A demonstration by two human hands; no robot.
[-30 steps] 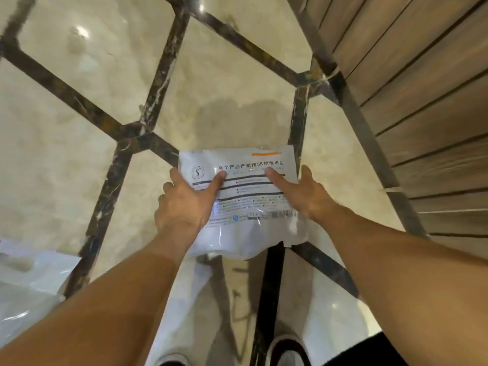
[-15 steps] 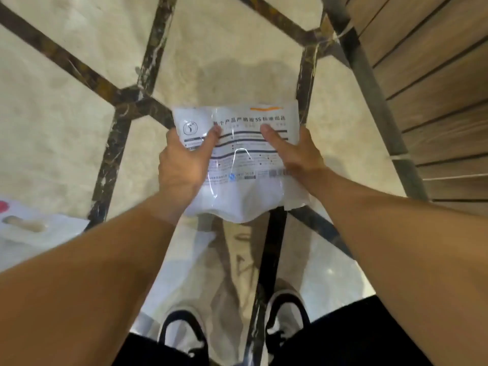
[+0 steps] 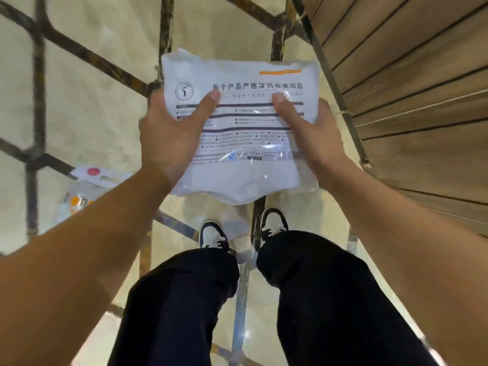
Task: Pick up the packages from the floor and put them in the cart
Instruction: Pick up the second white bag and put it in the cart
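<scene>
A white plastic package (image 3: 245,122) with black printed text and an orange stripe is held up in front of me, well above the floor. My left hand (image 3: 169,133) grips its left edge, thumb on top. On the right edge sits my right hand (image 3: 309,136), thumb pressed on the printed face. Another white package (image 3: 89,183) with a red dot and orange lettering lies on the floor at the left, partly hidden by my left forearm. No cart is in view.
The floor (image 3: 100,114) is cream marble with dark inlaid strips. A brown wood-panelled wall (image 3: 412,83) runs along the right. My legs in dark trousers and black-and-white shoes (image 3: 214,236) stand below the held package.
The package has come up from near the floor, held by both hands. The view has tilted down, so my legs and shoes now show, and the second package has come into sight at the left.
</scene>
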